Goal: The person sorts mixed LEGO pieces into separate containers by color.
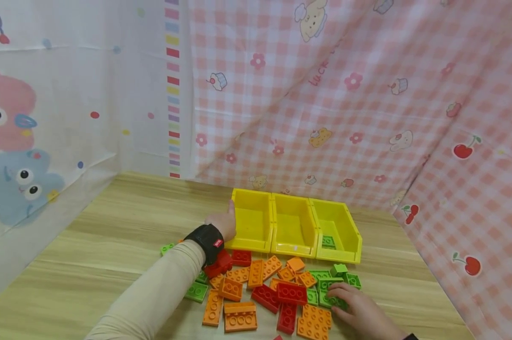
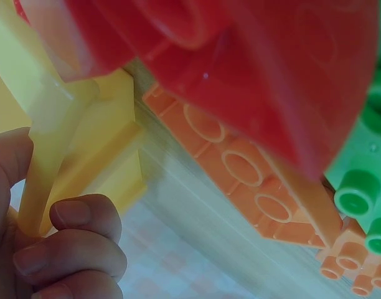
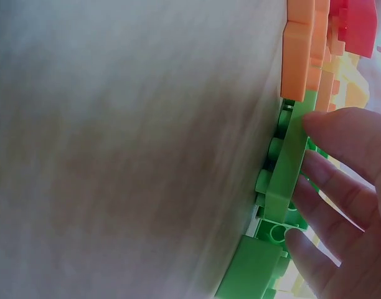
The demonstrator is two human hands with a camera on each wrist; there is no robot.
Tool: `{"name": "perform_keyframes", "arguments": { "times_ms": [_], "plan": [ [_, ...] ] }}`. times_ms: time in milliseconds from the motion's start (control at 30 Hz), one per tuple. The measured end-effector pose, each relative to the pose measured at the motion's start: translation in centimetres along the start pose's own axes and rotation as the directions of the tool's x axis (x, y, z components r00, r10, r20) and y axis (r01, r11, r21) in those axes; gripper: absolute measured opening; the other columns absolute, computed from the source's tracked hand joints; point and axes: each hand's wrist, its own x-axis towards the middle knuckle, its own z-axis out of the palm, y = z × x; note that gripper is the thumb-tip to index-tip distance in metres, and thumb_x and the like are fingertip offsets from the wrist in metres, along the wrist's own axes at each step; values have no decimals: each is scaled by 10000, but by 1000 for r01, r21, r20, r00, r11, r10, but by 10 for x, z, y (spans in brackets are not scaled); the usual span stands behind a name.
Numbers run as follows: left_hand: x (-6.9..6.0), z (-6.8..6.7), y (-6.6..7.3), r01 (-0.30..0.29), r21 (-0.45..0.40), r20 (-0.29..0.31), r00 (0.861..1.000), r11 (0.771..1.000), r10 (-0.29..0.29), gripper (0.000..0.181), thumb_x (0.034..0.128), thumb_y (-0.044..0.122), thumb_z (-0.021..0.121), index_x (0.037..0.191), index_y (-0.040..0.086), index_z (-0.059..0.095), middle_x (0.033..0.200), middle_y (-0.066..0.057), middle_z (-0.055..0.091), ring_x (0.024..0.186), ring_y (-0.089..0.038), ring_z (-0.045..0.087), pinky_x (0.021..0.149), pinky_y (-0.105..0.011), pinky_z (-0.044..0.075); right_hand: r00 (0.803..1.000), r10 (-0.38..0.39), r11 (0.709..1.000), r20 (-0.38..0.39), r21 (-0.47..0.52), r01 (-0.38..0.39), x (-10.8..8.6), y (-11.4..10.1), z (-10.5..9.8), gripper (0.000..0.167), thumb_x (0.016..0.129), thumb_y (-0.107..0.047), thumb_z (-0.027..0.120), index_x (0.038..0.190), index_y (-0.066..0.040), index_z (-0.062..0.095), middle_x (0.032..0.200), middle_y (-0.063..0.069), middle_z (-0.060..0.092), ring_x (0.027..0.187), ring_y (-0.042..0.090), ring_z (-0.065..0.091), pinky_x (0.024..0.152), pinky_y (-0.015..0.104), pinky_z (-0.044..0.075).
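Observation:
My left hand is at the left end of a row of joined yellow bins. In the left wrist view, the left hand's curled fingers grip the bin's yellow side wall from one side, the thumb on the other. My right hand lies over the green bricks at the right of the pile. The right wrist view shows its spread fingertips touching or just beside a long green brick, not curled round it.
Orange bricks and red bricks lie in a loose heap before the bins, with more green bricks by the left forearm. A green brick is inside the right bin. Patterned cloth hangs behind the wooden table.

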Motion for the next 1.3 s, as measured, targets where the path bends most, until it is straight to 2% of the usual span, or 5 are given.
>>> {"name": "perform_keyframes", "arguments": {
  "times_ms": [467,633,733,967,1300],
  "plan": [
    [-1,2,-5,-5,4,-32,999,1000,5,777,903,237,556,1496,48,91,559,-42,496,473,-178,441,508,-323,403,996,-77,997,-52,-20,76,4,-2,-5,257,829,-222,691,1068,-138,649,1072,-19,604,991,180,575,820,395,478],
    [-2,1,-5,2,12,-33,999,1000,-2,780,905,250,558,1496,51,90,558,-42,503,474,-176,440,509,-323,400,929,-269,962,-255,-126,243,7,-3,-11,300,744,-99,751,1029,-107,656,1019,-3,617,921,165,593,759,359,501],
    [-3,0,-3,4,23,-33,999,1000,-3,778,906,246,557,1496,52,89,549,-35,494,466,-168,429,501,-314,391,899,-307,950,-312,-160,269,11,-4,-17,323,719,-54,763,1020,-109,657,997,-22,616,894,144,595,730,330,509],
    [-4,0,-1,-4,38,-37,999,999,6,773,901,240,555,1494,46,99,540,-36,490,463,-159,427,502,-312,388,952,-218,976,-214,-41,214,25,0,-41,316,799,-37,700,1102,-85,624,1055,20,601,949,205,588,760,336,498],
    [0,1,-1,-2,24,-48,999,1000,3,775,900,238,554,1496,51,96,538,-38,502,466,-169,441,517,-338,407,968,-123,990,-221,-100,103,59,18,-62,286,816,-52,687,1095,-54,628,1061,67,606,967,275,589,786,398,488]
  ]
}}
